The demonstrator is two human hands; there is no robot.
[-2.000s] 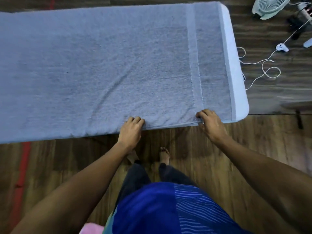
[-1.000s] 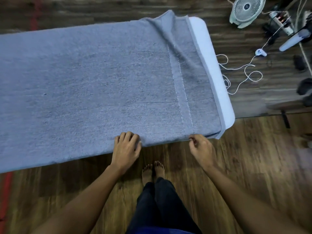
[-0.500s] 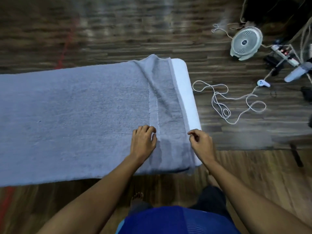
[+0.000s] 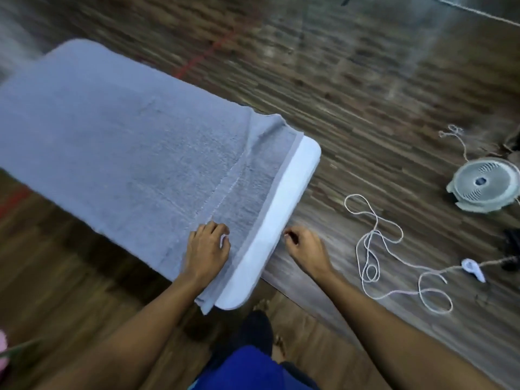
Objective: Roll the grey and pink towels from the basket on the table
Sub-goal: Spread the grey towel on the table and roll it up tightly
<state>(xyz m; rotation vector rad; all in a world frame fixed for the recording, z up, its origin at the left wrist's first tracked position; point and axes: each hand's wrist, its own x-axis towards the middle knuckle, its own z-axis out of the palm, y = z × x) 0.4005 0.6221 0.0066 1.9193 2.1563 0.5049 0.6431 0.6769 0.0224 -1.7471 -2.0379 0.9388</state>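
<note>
We log a round white plastic fan point(image 4: 482, 184) on dark wood-plank floor point(image 4: 365, 80), thin white cord point(image 4: 374, 249) looped nearby, small white plug point(image 4: 474, 269).

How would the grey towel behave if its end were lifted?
Probably floppy: the grey towel bunches at its far corner and droops over the table edge. Its looped pile likely resists sliding.
</note>
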